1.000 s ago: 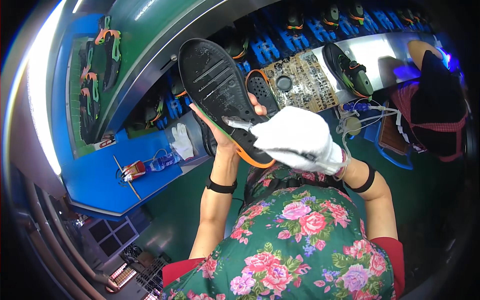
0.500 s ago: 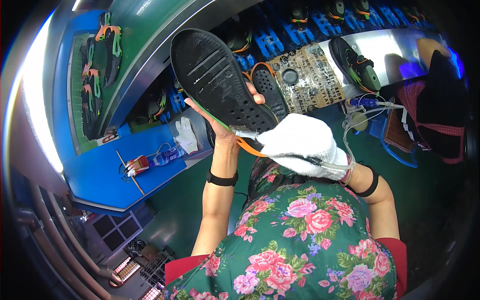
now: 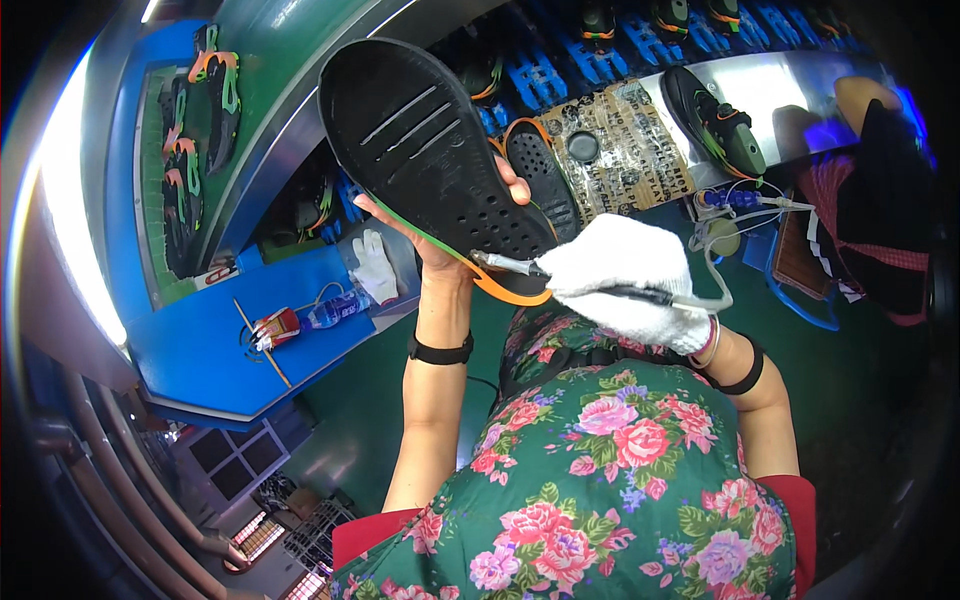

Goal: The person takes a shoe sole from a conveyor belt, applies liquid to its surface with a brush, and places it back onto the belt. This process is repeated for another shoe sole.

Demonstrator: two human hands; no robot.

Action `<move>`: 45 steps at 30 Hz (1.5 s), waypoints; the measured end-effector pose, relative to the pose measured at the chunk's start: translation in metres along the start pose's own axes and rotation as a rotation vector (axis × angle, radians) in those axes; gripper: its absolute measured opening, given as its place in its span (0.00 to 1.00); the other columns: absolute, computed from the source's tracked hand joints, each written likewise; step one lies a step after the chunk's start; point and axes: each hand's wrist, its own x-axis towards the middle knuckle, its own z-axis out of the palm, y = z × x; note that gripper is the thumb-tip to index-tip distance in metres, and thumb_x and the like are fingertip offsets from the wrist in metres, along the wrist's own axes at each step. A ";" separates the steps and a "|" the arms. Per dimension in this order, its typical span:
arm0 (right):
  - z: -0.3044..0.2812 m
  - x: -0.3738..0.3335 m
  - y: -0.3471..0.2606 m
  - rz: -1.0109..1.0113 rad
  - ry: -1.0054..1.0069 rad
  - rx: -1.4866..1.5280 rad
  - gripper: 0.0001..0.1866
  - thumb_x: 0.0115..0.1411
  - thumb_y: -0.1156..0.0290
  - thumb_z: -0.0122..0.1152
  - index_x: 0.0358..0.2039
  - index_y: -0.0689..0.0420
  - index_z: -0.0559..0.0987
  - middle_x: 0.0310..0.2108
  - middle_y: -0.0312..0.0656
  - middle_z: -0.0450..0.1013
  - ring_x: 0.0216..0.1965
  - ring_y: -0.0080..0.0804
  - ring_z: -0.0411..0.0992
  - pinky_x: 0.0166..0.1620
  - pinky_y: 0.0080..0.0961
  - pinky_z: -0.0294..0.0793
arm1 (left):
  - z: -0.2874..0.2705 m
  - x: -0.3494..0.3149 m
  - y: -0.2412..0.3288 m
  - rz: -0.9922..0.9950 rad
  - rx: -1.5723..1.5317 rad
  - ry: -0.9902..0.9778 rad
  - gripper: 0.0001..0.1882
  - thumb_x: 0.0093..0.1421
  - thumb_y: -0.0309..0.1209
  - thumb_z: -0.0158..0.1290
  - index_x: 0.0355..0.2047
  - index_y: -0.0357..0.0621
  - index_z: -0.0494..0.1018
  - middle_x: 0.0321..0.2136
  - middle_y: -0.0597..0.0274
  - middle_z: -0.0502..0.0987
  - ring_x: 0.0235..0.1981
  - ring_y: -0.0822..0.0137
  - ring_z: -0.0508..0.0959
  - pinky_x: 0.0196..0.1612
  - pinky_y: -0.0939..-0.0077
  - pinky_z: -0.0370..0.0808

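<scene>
My left hand point(image 3: 440, 250), bare, grips a black shoe sole point(image 3: 405, 130) with small round holes toward its near end. Fingertips curl over its right edge, and an orange and green rim shows along the left and near side. In my right hand point(image 3: 625, 270), in a white knit glove, is a brush point(image 3: 510, 263) with a metal ferrule and a hose running back from it. The brush tip meets the sole's rim near its lower left edge. Just behind lies a second black sole point(image 3: 540, 165) with an orange edge.
Taped cardboard point(image 3: 625, 150) with a round black knob covers part of the metal bench, beside a black shoe point(image 3: 710, 120). Blue racks point(image 3: 535, 80) line the back. On the left blue table point(image 3: 200, 350) are a bottle point(image 3: 335, 308) and a white glove point(image 3: 374, 268).
The sole has shifted slightly up and left. My right hand has moved a little right and up, and more of the brush's metal ferrule shows.
</scene>
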 end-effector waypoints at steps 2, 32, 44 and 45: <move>0.001 0.001 -0.007 -0.087 -0.050 -0.106 0.09 0.51 0.80 0.76 0.33 0.57 0.88 0.37 0.43 0.85 0.38 0.37 0.83 0.42 0.32 0.81 | 0.001 0.000 0.002 -0.006 0.041 0.017 0.69 0.43 0.91 0.35 0.63 0.38 0.65 0.39 0.41 0.79 0.35 0.47 0.82 0.39 0.53 0.83; 0.013 -0.017 -0.016 -0.081 0.096 -0.229 0.11 0.49 0.82 0.75 0.33 0.57 0.87 0.36 0.47 0.85 0.36 0.40 0.82 0.40 0.31 0.81 | -0.008 0.001 0.000 -0.049 0.061 -0.057 0.66 0.46 0.89 0.35 0.61 0.38 0.68 0.43 0.42 0.78 0.40 0.47 0.80 0.43 0.54 0.81; 0.001 -0.015 -0.002 -0.026 -0.033 0.036 0.09 0.49 0.81 0.75 0.32 0.56 0.88 0.35 0.44 0.85 0.35 0.38 0.83 0.40 0.31 0.81 | 0.007 -0.002 0.002 -0.241 0.259 0.067 0.68 0.46 0.89 0.35 0.63 0.37 0.66 0.40 0.39 0.79 0.36 0.47 0.82 0.40 0.56 0.81; 0.000 -0.013 -0.002 -0.097 -0.052 -0.083 0.11 0.48 0.80 0.75 0.34 0.55 0.88 0.36 0.43 0.85 0.35 0.38 0.83 0.39 0.30 0.81 | 0.006 -0.001 0.000 -0.268 0.161 -0.012 0.69 0.46 0.90 0.35 0.64 0.37 0.66 0.40 0.39 0.80 0.35 0.47 0.82 0.40 0.55 0.82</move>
